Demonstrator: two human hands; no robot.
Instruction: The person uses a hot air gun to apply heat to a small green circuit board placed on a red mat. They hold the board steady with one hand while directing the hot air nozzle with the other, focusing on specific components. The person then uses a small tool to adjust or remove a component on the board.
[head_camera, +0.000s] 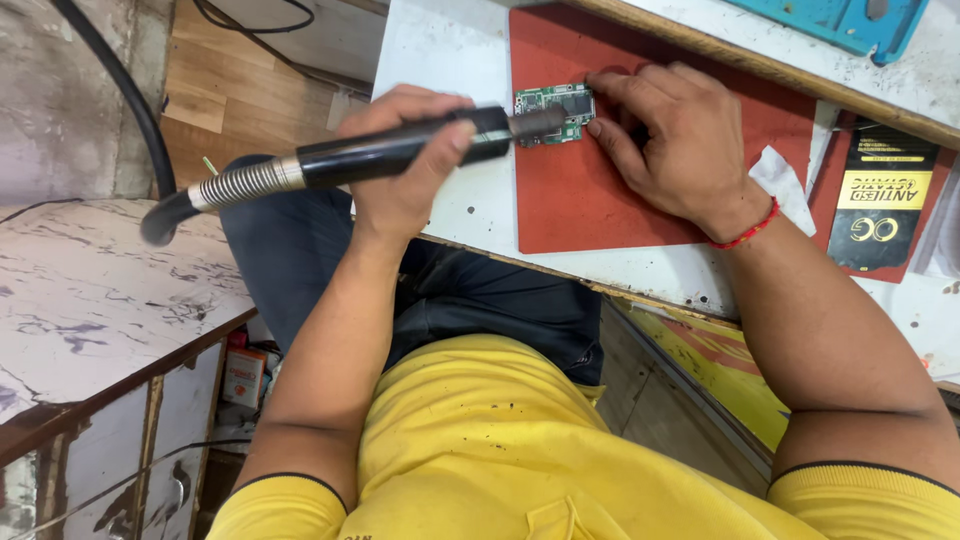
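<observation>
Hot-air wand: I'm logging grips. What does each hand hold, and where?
Left hand grips the black wand mid-handle; right hand pins the circuit board by its edge.

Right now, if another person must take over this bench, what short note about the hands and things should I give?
Left hand: closed around the black tool handle, with its tip over the green circuit board.
Right hand: open, fingertips pressing the board onto the red mat.
Done: the board lies on the mat, held steady.
Left: the picture shows no finished work on the board.
</observation>
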